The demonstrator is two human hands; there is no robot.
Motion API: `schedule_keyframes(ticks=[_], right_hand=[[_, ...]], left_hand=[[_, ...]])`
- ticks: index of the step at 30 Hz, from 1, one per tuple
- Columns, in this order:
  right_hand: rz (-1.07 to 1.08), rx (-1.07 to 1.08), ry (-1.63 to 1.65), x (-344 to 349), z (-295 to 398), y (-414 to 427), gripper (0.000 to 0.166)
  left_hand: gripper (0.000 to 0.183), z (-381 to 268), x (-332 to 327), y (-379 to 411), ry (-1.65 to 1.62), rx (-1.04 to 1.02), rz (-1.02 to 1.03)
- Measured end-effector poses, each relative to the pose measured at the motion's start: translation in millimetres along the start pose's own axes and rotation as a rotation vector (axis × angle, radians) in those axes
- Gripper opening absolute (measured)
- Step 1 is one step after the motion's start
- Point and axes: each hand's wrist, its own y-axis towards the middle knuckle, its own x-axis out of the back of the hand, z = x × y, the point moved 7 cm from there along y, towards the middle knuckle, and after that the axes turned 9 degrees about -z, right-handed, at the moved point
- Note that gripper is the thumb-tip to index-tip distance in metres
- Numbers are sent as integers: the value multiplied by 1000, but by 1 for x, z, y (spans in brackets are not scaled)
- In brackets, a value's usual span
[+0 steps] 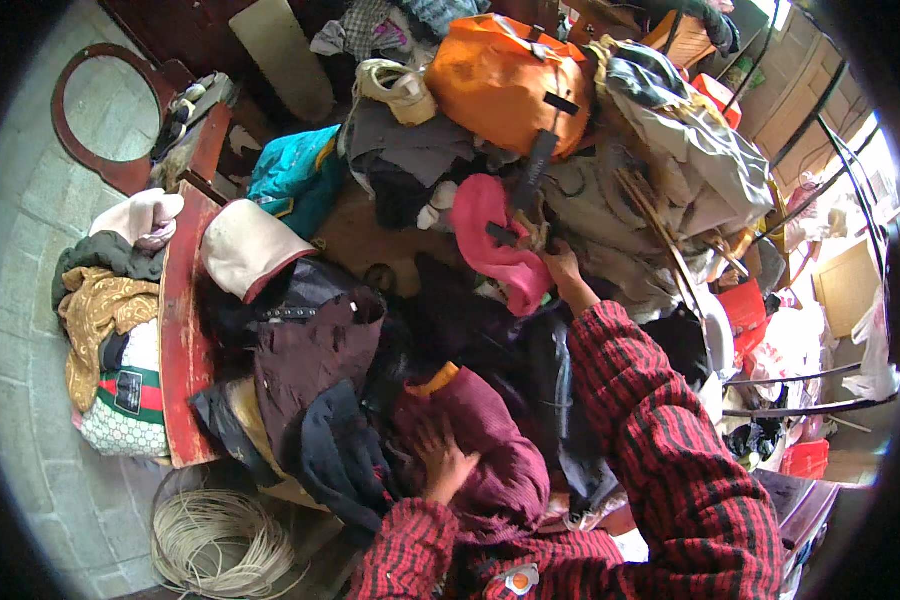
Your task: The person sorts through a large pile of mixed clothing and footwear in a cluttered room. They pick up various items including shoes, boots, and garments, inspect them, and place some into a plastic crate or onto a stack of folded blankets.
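My left hand (444,459) lies with its fingers apart on a maroon ribbed knit garment (495,427), which has an orange patch at its upper edge. My right hand (568,274) reaches farther out, beside the right edge of a bright pink cloth piece (487,240). Its fingertips are partly hidden among the fabrics, so whether they grip anything is unclear. Dark clothing lies beneath and between both hands. Left of my left hand are a navy garment (341,450) and a dark brown garment (319,352).
An orange bag (506,82) with black straps sits at the back, near a cream shoe (401,90). At left, a worn red wooden board (187,337) borders the pile, with folded clothes beyond it. A coil of pale cord (221,544) rests lower left. Dark curved bars (802,409) cross the right side.
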Motion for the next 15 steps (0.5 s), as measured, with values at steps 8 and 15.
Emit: schedule_keyframes(ticks=[8, 15], right_hand=[[-235, 227, -591, -56, 9, -49, 37], [-157, 554, -545, -86, 49, -133, 16]], left_hand=[[109, 3, -28, 0, -32, -35, 12], [107, 9, -13, 9, -75, -27, 20]])
